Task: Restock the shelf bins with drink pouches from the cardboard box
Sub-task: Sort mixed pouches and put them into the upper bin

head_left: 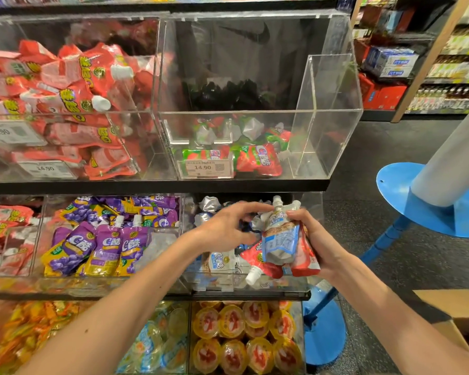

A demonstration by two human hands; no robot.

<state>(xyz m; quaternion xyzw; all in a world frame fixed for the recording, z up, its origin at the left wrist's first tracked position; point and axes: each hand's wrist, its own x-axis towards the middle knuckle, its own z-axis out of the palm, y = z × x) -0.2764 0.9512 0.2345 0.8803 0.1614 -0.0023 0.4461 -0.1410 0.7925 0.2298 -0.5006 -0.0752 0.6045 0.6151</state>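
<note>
My right hand grips a small stack of drink pouches in front of the middle-shelf right bin: a white-and-blue pouch on top, spout up, and red pouches behind it, one with its spout pointing down. My left hand hovers just left of the stack, its curled fingertips reaching toward the white pouch's top; whether they touch it is unclear. More white-and-blue pouches lie in that bin. A corner of the cardboard box shows at the lower right.
Clear acrylic bins fill the shelves: red pouches upper left, a few strawberry pouches in the nearly bare upper right bin, purple grape pouches middle left, jelly cups below. A blue stand sits on the dark floor at right.
</note>
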